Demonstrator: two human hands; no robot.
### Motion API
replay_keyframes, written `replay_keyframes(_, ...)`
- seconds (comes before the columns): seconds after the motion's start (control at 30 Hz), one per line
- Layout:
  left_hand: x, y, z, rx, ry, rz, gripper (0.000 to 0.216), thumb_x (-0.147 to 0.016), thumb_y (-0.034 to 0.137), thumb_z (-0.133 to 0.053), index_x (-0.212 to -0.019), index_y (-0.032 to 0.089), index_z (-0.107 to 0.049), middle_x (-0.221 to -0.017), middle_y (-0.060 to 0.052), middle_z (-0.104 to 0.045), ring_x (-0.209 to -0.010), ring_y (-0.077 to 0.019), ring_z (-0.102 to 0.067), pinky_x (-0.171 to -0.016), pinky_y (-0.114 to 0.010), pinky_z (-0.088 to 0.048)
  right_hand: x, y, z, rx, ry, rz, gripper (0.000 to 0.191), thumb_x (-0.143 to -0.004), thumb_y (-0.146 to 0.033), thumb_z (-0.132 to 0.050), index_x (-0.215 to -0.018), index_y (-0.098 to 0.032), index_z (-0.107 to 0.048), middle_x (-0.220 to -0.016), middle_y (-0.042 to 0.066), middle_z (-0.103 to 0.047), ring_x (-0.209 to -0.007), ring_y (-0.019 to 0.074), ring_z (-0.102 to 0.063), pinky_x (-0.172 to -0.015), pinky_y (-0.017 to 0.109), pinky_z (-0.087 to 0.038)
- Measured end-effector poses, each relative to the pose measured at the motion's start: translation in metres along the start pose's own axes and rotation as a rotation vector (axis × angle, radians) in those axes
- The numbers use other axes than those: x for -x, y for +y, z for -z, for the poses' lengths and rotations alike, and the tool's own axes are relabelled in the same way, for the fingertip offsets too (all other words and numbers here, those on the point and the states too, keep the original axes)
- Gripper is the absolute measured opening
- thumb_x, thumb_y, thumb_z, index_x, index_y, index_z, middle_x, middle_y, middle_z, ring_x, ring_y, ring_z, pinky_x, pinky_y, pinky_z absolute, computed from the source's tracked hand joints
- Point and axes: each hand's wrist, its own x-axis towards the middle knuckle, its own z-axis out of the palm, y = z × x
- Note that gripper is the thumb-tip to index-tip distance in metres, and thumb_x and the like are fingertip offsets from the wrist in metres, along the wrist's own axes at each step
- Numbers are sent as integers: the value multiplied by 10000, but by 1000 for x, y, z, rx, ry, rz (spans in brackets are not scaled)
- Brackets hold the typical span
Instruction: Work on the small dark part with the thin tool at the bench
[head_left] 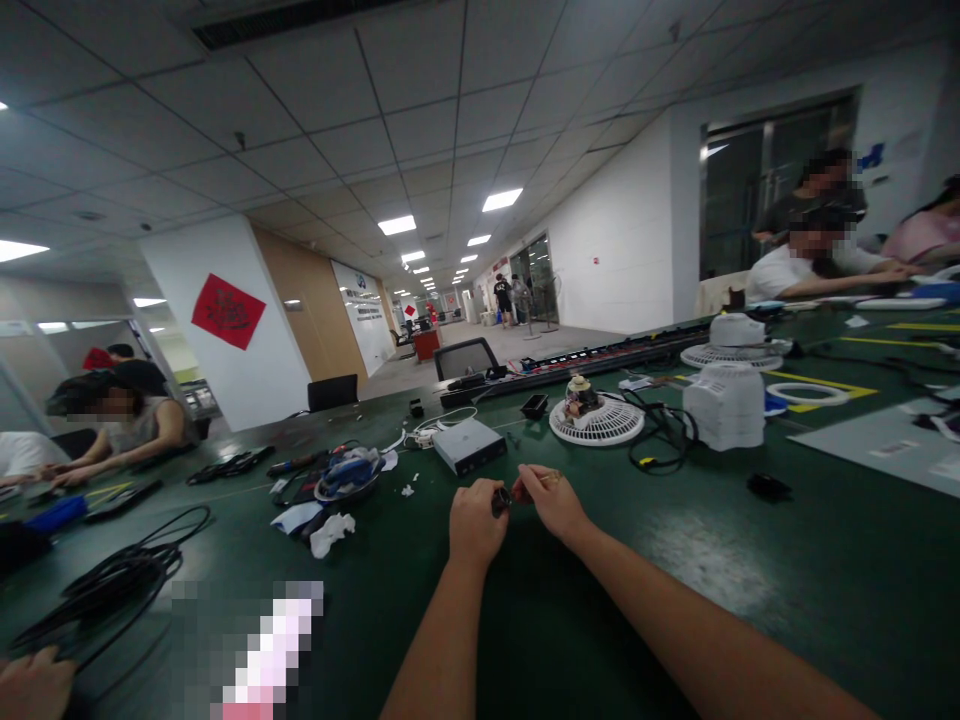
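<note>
A small dark part is held up above the green table, near the middle of the view. It is gripped by the left hand, with the fingers curled around it and the thumb side turned toward the other hand. One end of the part is left showing.

The right hand is held just beside it. Its fingers are bent and brought close together, with the tips pointed at the part. Whether anything is pinched there, or whether the part is touched, cannot be told. The left arm is stretched forward and leaned a little to the right. The right arm is reached in on a long slant from the lower right corner.

Just past the hands, a silver box with a black front is set on the table. To its right, a round white grille is laid flat, with a motor on top. Next come a black cable and a white plastic cover. Off to the left, white crumpled paper and a pile of black cord can be seen. At the lower left edge, another person's hand is shown.
</note>
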Motion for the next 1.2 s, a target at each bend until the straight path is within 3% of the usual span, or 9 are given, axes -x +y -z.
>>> replay_keyframes(0.13,0,0,-1,-8,-6,-13,280,-760,130,-615,-1025,219,-623,-1030,-16,-671,-925,-191,-594,-841,-319,-411,0,0,1,93,-34,9,486,-879,-458,-421,-521,-183,-601,-506,32,-604,-517,168,-584,-563,271,-454)
replay_keyframes(0.3,0,1,-1,-3,-37,-24,258,-775,131,-590,-1017,213,-627,-1030,-34,-669,-966,-199,-601,-860,-327,-403,-2,4,1,-22,-32,6,472,-868,-498,-432,-563,-183,-608,-541,32,-625,-539,172,-589,-565,272,-466)
replay_keyframes(0.5,0,3,-1,-27,-54,-27,275,-767,128,-603,-1025,220,-629,-1027,-32,-669,-953,-201,-601,-854,-331,-405,-1,-3,2,147,-45,14,492,-878,-473,-410,-511,-195,-585,-497,23,-599,-514,176,-582,-571,280,-447)
replay_keyframes(0.87,1,0,-2,-31,-29,-58,272,-770,120,-609,-1023,220,-618,-1003,-21,-662,-946,-200,-594,-830,-328,-409,-2,3,1,-29,-72,-83,422,-830,-496,-453,-582,-183,-589,-539,14,-602,-527,168,-586,-546,269,-470)
replay_keyframes(1.03,1,1,-1,-57,-51,-83,266,-771,117,-612,-1017,218,-618,-998,-22,-660,-935,-198,-595,-834,-331,-405,-3,1,5,130,-57,-44,429,-849,-440,-420,-540,-187,-576,-512,17,-594,-514,164,-583,-547,266,-449)
replay_keyframes(1.2,0,4,2,-92,-75,-132,264,-779,109,-594,-1021,214,-616,-983,-23,-653,-931,-194,-587,-825,-327,-398,-4,1,5,131,-32,-50,417,-847,-433,-406,-549,-191,-566,-517,20,-606,-507,166,-589,-532,263,-447)
